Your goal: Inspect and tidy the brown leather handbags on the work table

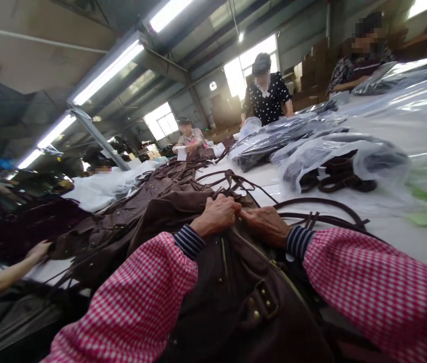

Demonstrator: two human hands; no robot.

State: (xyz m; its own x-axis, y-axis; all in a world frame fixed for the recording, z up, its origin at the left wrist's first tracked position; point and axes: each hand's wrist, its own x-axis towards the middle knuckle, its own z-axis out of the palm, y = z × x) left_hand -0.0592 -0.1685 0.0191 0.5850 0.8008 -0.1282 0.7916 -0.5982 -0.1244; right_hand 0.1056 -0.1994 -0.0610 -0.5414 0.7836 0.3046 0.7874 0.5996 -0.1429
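A dark brown jacket (213, 302) with brass-coloured zippers and a buckled strap (262, 302) lies in front of me. My left hand (219, 214) is closed on its upper edge, fingers bent into the fabric. Close beside it, my right hand (268, 224) pinches the same edge near the top of the long front zipper (266, 257). The two hands almost touch. What exactly lies between the fingertips is hidden. Thin brown cords (232, 179) loop out just beyond my hands, and thicker brown straps (322, 201) curve to the right.
More brown jackets (171, 179) are heaped along the table (417, 212). Clear plastic bags (342, 156) with dark garments lie at right. A co-worker's hand (39, 250) touches the heap at left. Other people (268, 98) stand across the table.
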